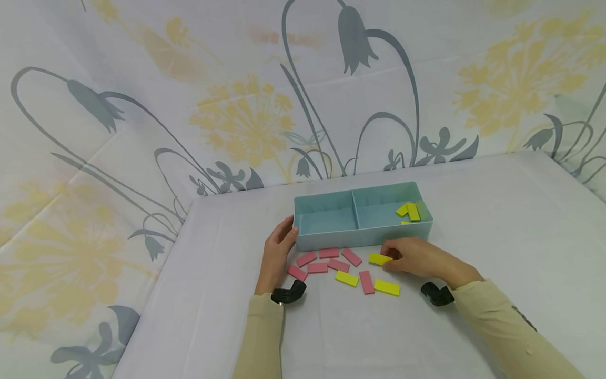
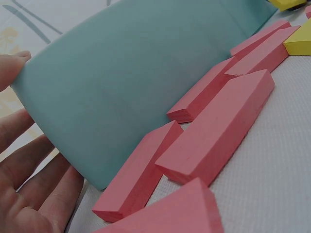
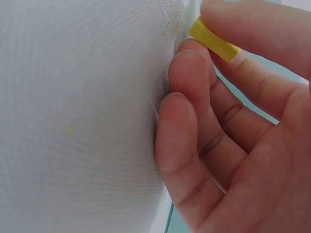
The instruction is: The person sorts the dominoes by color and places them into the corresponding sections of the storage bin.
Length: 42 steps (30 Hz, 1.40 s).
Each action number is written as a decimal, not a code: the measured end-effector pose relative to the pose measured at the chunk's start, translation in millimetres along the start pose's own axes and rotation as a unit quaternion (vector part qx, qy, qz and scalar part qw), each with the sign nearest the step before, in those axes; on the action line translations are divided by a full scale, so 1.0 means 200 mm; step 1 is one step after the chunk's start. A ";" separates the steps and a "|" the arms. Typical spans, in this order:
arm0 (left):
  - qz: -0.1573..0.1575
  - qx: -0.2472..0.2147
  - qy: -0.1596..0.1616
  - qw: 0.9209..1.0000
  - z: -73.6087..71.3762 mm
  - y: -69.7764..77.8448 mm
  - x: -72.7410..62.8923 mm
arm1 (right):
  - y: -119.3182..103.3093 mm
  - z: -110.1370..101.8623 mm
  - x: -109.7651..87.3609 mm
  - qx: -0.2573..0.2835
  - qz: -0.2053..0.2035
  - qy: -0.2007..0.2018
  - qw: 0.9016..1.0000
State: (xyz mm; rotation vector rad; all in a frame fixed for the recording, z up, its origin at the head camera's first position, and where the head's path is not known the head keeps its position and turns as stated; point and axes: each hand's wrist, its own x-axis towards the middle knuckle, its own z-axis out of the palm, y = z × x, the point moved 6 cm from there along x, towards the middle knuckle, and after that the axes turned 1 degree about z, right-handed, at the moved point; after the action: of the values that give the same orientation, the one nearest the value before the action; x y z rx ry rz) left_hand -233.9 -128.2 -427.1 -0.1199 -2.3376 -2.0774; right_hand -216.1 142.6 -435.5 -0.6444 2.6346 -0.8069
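A light blue two-compartment box (image 1: 326, 241) stands on the white cloth. My left hand (image 1: 276, 252) rests at its left end, thumb (image 2: 12, 68) at the front corner of the rim and fingers fairly straight along the end wall. In front of the box's right part, my right hand (image 1: 416, 258) pinches a yellow block (image 3: 214, 41) between thumb and index finger, low over the cloth; its other fingers are bent. Several pink blocks (image 1: 317, 268) lie before the box. Among them are a yellow block (image 1: 347, 278) and, to the right, another yellow block (image 1: 387, 287).
Three yellow blocks (image 1: 414, 212) show in the box's right compartment; bare floor shows in the left compartment (image 1: 326, 221). Behind the box rises a flower-printed cloth backdrop (image 1: 322, 105). Black wrist cameras (image 1: 290, 292) sit below both hands.
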 end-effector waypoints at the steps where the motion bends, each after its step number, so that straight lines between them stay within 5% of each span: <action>1: -0.001 0.000 0.000 1.000 0.00 0.00 0.00 | 0.00 0.00 0.00 0.002 0.001 -0.001 1.000; 24: -0.002 0.005 -0.004 1.000 0.00 -0.01 0.00 | 0.00 -0.03 -0.01 0.051 0.008 -0.010 0.999; 37: -0.001 -0.007 -0.002 1.000 0.00 -0.01 0.01 | -0.02 -0.07 -0.02 0.034 0.000 0.025 0.999; 42: -0.002 -0.015 0.001 1.000 -0.01 -0.07 0.04 | -0.03 -0.08 -0.03 0.039 -0.008 0.044 0.998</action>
State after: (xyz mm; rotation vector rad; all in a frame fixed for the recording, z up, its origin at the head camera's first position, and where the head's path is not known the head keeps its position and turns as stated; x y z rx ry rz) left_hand -242.6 -132.0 -441.1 -0.1149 -2.3085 -2.1133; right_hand -216.4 148.1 -418.3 -0.6247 2.6636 -0.9576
